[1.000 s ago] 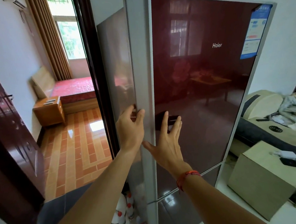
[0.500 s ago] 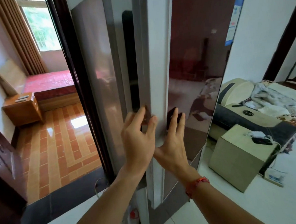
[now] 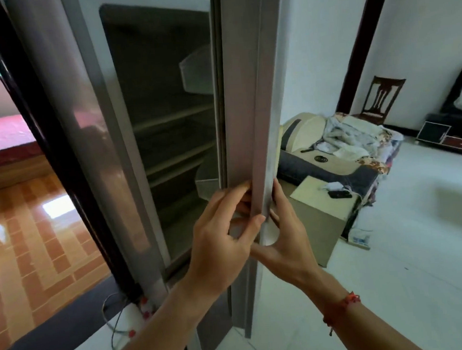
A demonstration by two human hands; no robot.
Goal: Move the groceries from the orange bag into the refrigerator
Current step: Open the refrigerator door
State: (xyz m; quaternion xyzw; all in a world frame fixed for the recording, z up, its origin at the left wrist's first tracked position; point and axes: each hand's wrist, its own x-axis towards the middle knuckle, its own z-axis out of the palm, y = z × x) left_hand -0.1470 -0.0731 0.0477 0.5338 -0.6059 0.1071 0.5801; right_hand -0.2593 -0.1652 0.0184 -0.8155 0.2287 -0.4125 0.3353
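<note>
The left grip curls round the inner lip of the refrigerator door, the right grip round its outer face. The refrigerator stands part open ahead; the orange bag is out of view. Swung wider, the door may strike the box near right, or its thin edge may slip free.

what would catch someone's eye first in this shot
The left hand and right hand grip the edge of the open refrigerator door, dead centre. Just left of it, the dim interior shows shelves that look bare, with no groceries in sight. A red string bracelet stands out on the right wrist, lower right.
</note>
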